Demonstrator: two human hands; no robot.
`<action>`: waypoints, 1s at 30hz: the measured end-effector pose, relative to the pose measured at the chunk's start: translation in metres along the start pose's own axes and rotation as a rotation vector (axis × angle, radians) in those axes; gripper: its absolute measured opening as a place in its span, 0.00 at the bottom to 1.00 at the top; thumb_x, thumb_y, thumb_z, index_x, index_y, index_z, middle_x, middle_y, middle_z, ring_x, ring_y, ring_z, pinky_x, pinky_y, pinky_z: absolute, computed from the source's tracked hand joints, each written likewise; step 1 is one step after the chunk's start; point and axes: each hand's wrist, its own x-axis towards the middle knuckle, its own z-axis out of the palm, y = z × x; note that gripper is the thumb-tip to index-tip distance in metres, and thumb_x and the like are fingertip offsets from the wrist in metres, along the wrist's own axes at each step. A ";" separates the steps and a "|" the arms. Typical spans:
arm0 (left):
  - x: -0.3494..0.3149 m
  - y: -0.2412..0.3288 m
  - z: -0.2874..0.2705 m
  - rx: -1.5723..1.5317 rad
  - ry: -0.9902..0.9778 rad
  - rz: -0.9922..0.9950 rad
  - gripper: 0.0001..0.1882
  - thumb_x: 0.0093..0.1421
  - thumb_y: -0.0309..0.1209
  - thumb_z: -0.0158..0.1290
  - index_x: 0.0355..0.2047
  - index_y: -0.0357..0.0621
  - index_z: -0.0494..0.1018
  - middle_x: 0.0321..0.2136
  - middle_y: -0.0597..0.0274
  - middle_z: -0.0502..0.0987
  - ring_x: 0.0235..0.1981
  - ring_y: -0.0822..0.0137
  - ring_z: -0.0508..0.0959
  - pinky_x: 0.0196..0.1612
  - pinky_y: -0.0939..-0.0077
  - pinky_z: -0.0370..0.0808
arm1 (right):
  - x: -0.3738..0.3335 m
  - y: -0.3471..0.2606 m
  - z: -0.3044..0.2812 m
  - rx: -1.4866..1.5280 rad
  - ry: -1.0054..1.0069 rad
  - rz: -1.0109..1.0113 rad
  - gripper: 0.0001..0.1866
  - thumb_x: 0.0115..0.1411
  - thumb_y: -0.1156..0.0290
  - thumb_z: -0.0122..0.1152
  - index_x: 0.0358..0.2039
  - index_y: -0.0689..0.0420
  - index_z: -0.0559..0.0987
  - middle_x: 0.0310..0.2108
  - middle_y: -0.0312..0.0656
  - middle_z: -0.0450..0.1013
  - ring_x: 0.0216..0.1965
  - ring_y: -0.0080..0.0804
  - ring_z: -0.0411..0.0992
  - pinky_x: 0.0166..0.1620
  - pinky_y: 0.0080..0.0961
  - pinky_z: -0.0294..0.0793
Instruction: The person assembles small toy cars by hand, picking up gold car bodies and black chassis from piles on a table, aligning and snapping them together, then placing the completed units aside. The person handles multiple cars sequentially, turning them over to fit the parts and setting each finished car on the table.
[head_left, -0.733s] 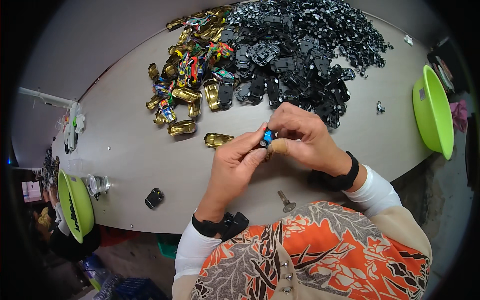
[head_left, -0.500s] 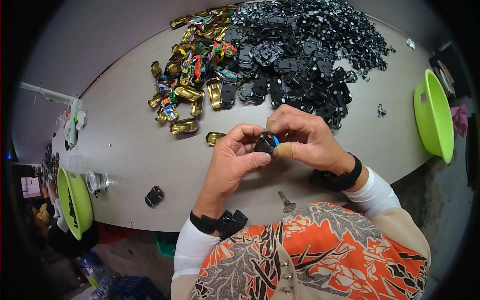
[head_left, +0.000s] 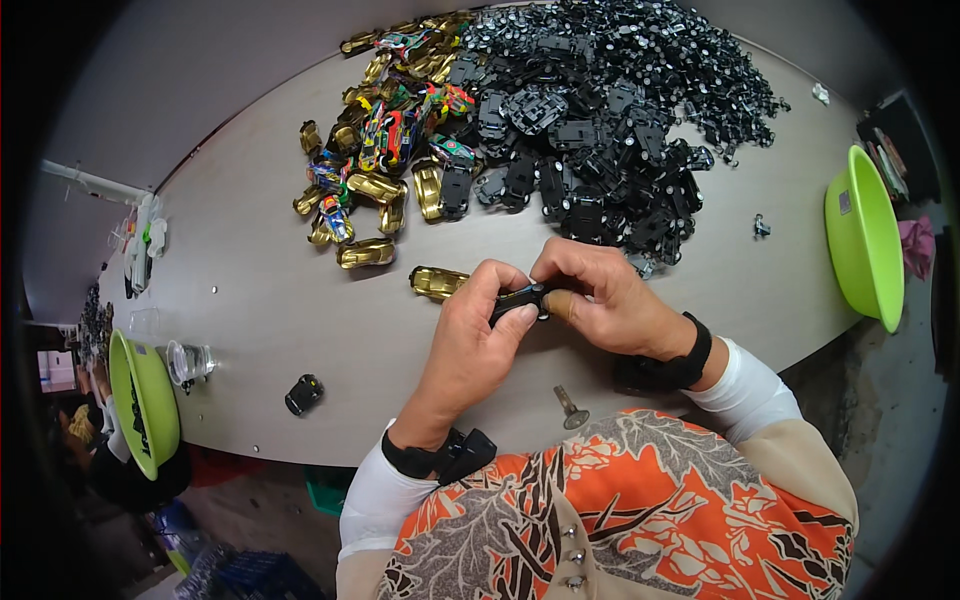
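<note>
Between both hands, above the table, is a small black toy car (head_left: 516, 300) with a bit of blue on it. My left hand (head_left: 472, 325) is closed on one end, thumb along its side. My right hand (head_left: 606, 300), with a tan wrap on the thumb, pinches the other end. Fingers cover much of the car. Just beyond my left hand lies a gold toy car body (head_left: 436, 283). Nearer to me, a metal peg with a round flat end (head_left: 571, 408) lies close to the table's edge. Farther left sits another black toy car (head_left: 304, 394).
Gold and multicoloured car bodies (head_left: 390, 140) are heaped beyond my hands, beside black car bases (head_left: 580, 135) and many small wheeled parts (head_left: 690, 60). Green basins stand at right (head_left: 868, 240) and left (head_left: 150, 420), with a clear cup (head_left: 188, 362) by the left one.
The toy car has been turned over in my fingers, showing a dark, lower side view. My right hand has come down a little toward me, and more of the gold body shows.
</note>
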 end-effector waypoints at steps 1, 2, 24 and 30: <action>0.000 0.002 0.000 -0.040 0.003 -0.038 0.09 0.54 0.22 0.52 0.35 0.39 0.66 0.28 0.63 0.71 0.31 0.77 0.69 0.34 0.81 0.68 | 0.000 0.002 0.001 -0.022 0.011 -0.020 0.10 0.47 0.86 0.52 0.31 0.63 0.70 0.24 0.43 0.68 0.27 0.34 0.69 0.31 0.26 0.68; 0.000 0.003 -0.001 -0.080 0.007 -0.075 0.10 0.53 0.21 0.52 0.36 0.39 0.66 0.28 0.63 0.71 0.31 0.77 0.70 0.35 0.81 0.68 | 0.000 0.004 0.002 -0.044 0.023 -0.039 0.09 0.47 0.86 0.52 0.31 0.63 0.70 0.24 0.42 0.68 0.27 0.32 0.69 0.31 0.25 0.68; 0.001 -0.006 0.003 -0.471 -0.050 -0.174 0.09 0.58 0.26 0.52 0.39 0.37 0.69 0.27 0.64 0.75 0.23 0.77 0.72 0.27 0.86 0.70 | 0.002 0.002 -0.011 0.444 -0.053 0.243 0.03 0.55 0.77 0.57 0.30 0.62 0.75 0.24 0.32 0.70 0.25 0.15 0.68 0.27 0.14 0.68; -0.019 0.000 0.006 -0.087 -0.012 -0.126 0.07 0.55 0.23 0.53 0.34 0.36 0.69 0.20 0.59 0.72 0.20 0.70 0.72 0.25 0.76 0.68 | 0.001 0.000 -0.002 0.056 -0.199 0.159 0.07 0.48 0.83 0.56 0.30 0.63 0.72 0.23 0.43 0.71 0.25 0.32 0.70 0.30 0.26 0.69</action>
